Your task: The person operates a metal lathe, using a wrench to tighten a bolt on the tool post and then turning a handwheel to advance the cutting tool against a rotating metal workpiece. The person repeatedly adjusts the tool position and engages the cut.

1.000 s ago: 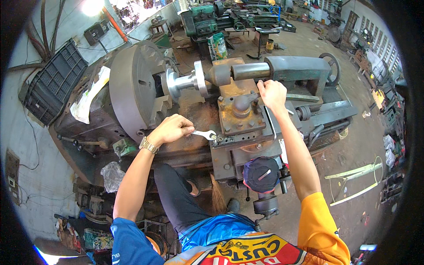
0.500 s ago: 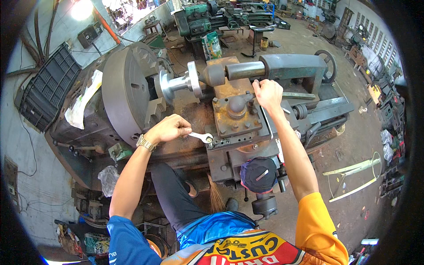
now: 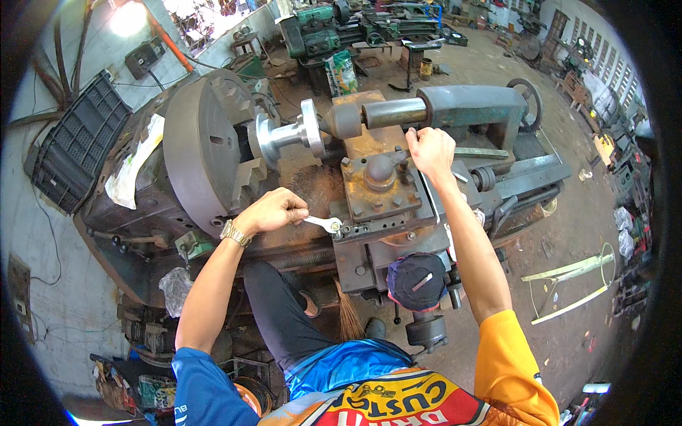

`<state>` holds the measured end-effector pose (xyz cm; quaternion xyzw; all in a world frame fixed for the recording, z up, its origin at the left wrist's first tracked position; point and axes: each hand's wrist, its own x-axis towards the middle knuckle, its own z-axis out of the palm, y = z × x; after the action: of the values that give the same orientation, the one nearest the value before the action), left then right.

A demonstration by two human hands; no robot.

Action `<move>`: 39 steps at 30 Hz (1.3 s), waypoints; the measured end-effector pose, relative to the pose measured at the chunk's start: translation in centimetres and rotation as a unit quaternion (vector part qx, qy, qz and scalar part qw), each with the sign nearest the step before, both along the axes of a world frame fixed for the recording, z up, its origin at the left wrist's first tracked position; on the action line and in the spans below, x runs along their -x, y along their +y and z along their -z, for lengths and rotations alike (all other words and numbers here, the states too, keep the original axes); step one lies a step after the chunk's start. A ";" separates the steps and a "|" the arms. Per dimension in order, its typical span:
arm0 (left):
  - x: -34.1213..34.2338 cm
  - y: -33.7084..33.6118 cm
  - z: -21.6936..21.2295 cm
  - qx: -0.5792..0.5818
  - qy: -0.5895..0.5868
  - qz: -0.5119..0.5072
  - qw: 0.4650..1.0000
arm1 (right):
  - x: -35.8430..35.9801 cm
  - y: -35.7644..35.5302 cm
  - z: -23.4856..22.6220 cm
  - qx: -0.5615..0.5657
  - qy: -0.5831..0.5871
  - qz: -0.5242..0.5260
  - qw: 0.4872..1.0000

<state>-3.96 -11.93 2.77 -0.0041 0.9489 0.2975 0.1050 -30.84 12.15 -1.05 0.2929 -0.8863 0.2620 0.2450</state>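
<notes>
My left hand [image 3: 273,210], a metal watch [image 3: 235,233] on its wrist, is closed round the handle of a silver wrench [image 3: 320,222]. The wrench's head sits on a small bolt at the left end of a dark drilled tool holder [image 3: 362,228]. This holder runs along the front of the rusty square tool post [image 3: 383,193] on a metal lathe. My right hand [image 3: 432,150] is closed at the post's far right corner; what its fingers grip is hidden. Behind the post, a shiny flanged metal workpiece [image 3: 288,135] sits between the big round chuck [image 3: 202,142] and the tailstock [image 3: 465,110].
A dark cap [image 3: 417,282] hangs on the carriage in front of me. A broom [image 3: 349,312] stands by my feet. At the left are a black plastic crate [image 3: 79,138] and a white cloth [image 3: 135,167] on the headstock. Another green lathe [image 3: 312,39] stands behind.
The wrench and my left hand have shifted very slightly. My right hand stays where it was.
</notes>
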 end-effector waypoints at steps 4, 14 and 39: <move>-0.8 0.5 -0.2 0.020 0.007 -0.009 1.000 | 0.0 0.0 0.1 0.018 0.004 0.000 1.000; -1.8 2.2 0.3 0.126 0.049 -0.028 0.990 | 0.1 0.0 0.2 0.036 0.031 -0.012 0.999; 1.2 26.9 3.2 -0.680 0.190 -0.561 0.432 | -0.2 -0.3 0.3 0.069 0.038 -0.002 0.997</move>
<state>-5.12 15.00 -0.41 -0.4065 0.2255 0.8333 -0.2992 -30.64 11.86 -1.33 0.2867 -0.8554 0.3120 0.2979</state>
